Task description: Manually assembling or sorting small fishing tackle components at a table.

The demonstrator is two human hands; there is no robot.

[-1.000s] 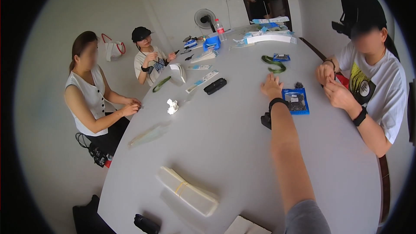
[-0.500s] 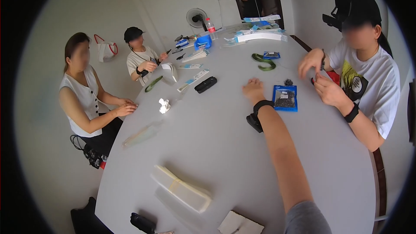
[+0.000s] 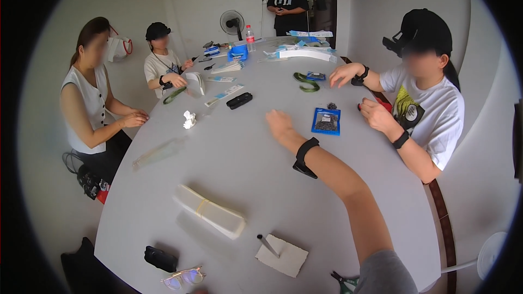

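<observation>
My right hand (image 3: 279, 125) reaches over the middle of the grey table, its fingers drawn together and turned away. Whether anything is in them is hidden. A black band with a dark unit circles the wrist. To the right of the hand lies a blue pouch (image 3: 326, 122) with dark contents under a clear window. A small dark pile (image 3: 332, 106) sits just beyond that pouch. Left of the hand is a black case (image 3: 239, 100). My left hand does not show.
Nearer on the grey table (image 3: 305, 201) lie a banded stack of clear sleeves (image 3: 210, 210), a white block with a dark rod (image 3: 281, 256), glasses (image 3: 183, 278), a black case (image 3: 160, 258) and scissors (image 3: 344, 282). Co-workers sit left and right; another person stands at the back.
My right hand has drawn back a little toward me and left of the blue pouch, its fingers closing together. The view has shifted, bringing the glasses and scissors in. The right co-worker's hands have spread apart.
</observation>
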